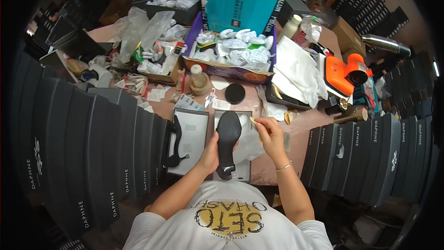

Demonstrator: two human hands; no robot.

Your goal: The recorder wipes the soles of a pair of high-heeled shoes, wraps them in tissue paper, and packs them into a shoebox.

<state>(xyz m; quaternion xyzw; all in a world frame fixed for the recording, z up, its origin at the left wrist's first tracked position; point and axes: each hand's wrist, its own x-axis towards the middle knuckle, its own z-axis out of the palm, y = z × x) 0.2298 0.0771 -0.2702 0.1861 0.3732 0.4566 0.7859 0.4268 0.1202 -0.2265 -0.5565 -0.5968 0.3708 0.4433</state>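
My left hand (211,153) is wrapped round a black heeled shoe (228,132), its sole turned up and its heel toward me. To the right of the shoe, apart from it, my right hand (272,138) pinches a small pale yellow piece (252,120); its kind is too small to tell. Under the shoe lies an open shoe box (245,176) with white lining and clear plastic. A second black heeled shoe (175,144) lies on its side at the left edge of the grey-white box lid (194,132).
Stacks of dark shoe boxes (92,148) wall the left, and more boxes (356,157) the right. Beyond the work spot are a round black tin (235,93), a clear bottle (199,78), a purple carton (226,68) of crumpled paper and an orange device (340,74).
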